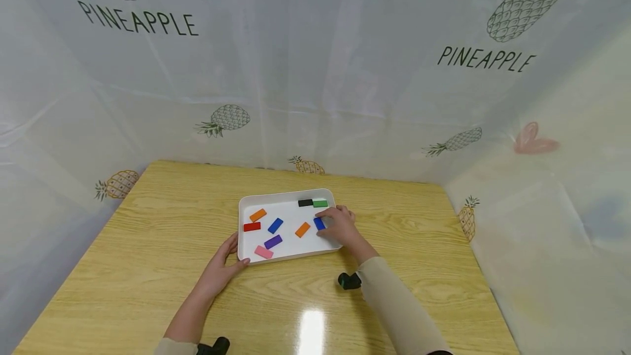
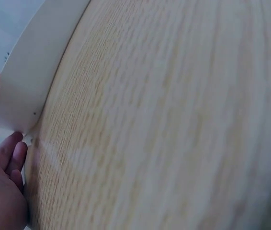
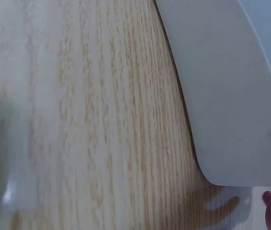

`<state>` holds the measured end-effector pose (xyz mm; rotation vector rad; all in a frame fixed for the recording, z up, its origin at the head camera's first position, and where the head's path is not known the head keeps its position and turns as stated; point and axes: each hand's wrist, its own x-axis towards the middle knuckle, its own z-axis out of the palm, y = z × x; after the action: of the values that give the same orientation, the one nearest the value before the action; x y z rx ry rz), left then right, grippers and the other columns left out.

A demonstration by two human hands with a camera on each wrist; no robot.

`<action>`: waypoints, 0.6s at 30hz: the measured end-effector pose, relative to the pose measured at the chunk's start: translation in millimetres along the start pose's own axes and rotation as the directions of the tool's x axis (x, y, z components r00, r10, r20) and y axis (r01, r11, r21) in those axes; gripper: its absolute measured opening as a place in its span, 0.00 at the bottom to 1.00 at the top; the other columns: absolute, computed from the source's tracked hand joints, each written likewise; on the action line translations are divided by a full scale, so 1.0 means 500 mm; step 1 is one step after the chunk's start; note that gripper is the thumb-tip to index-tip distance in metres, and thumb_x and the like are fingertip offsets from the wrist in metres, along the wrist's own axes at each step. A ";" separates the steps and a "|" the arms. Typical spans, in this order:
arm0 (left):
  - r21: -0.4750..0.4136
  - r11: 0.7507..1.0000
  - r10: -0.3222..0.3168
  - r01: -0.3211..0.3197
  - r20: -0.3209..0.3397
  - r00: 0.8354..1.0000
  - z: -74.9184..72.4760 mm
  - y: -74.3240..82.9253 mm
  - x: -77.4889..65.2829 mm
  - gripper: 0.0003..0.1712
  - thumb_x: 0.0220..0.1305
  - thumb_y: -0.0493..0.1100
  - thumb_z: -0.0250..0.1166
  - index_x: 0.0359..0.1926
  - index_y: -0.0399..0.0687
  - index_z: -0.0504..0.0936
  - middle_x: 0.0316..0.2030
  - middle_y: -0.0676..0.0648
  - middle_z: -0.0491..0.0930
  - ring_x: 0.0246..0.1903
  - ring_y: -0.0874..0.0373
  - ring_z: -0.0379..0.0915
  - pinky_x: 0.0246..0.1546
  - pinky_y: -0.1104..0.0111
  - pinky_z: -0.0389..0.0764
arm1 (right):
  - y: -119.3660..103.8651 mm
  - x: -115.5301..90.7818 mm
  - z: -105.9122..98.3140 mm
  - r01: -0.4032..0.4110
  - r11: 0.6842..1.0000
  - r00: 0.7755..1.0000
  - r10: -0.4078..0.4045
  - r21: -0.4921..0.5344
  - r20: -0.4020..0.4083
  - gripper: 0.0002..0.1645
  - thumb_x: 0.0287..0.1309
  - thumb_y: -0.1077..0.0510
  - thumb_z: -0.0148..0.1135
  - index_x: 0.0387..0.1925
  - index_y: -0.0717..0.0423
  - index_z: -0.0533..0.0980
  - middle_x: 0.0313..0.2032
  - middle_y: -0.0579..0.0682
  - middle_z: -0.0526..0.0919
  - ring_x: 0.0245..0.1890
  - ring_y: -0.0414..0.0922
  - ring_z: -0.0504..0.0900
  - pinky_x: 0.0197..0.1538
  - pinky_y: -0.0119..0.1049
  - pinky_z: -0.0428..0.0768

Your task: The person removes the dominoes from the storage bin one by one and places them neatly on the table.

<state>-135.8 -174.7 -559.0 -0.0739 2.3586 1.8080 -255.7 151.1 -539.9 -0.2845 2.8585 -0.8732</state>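
A shallow white tray [image 1: 291, 257] lies on the wooden table and holds small rectangular blocks. My left hand [image 1: 220, 270] holds its near left corner, thumb at the front wall and fingers along the left side. In the left wrist view, the fingers [image 2: 12, 152] bend close to the tray corner [image 2: 23, 112]. Reaching over the right wall, my right hand [image 1: 341, 226] pinches a blue block [image 1: 319, 223] between thumb and index finger inside the tray. Its other fingers stay outside that wall. Left of this block lies an orange block [image 1: 303, 229]. The right wrist view mostly shows the tray's outer wall [image 3: 231, 96].
A black block [image 1: 305, 202] and a green block [image 1: 320, 204] sit end to end along the far wall. In the left half are another orange block [image 1: 258, 215], a red [image 1: 252, 227], another blue [image 1: 275, 225], a purple [image 1: 273, 241] and a pink block [image 1: 263, 252]. Pineapple-print sheeting [image 1: 315, 97] surrounds the table.
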 end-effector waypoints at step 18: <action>0.000 1.000 0.002 -0.002 0.009 1.000 -0.001 0.008 -0.003 0.48 0.63 0.44 0.68 0.76 0.47 0.50 0.71 0.37 0.58 0.70 0.42 0.50 0.67 0.40 0.43 | -0.002 -0.069 -0.046 0.032 0.983 0.999 -0.038 0.181 0.030 0.23 0.51 0.56 0.75 0.51 0.50 0.82 0.54 0.49 0.79 0.59 0.54 0.69 0.63 0.54 0.65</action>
<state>-134.7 -174.3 -554.9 -0.0638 2.3529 1.8057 -226.5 170.4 -517.8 -0.3252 2.7276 -1.1142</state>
